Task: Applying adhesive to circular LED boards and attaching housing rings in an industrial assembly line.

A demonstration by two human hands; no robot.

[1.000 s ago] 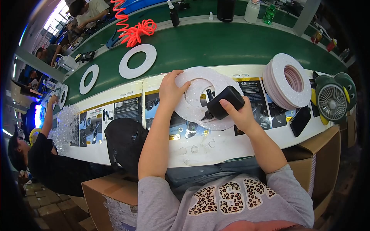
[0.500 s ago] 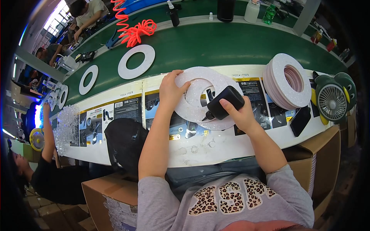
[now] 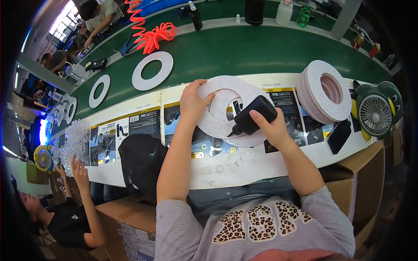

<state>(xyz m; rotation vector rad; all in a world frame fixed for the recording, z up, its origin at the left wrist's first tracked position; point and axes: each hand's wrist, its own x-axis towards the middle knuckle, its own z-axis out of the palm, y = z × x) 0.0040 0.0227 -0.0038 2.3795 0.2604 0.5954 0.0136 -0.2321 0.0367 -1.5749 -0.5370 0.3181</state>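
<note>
The bare left forearm (image 3: 176, 161) rises from the lower edge, leaning slightly right, to the left hand (image 3: 194, 104), whose thumb and index finger point rightward, set apart in a C-shaped grasp. The right forearm (image 3: 300, 167) slants up and leftward to the right hand (image 3: 274, 130), which is curled in a grip, its thumb extended on top and the other fingers largely hidden.

Co-worker's hands (image 3: 81, 176) now away from belt (image 3: 235, 50)
</note>
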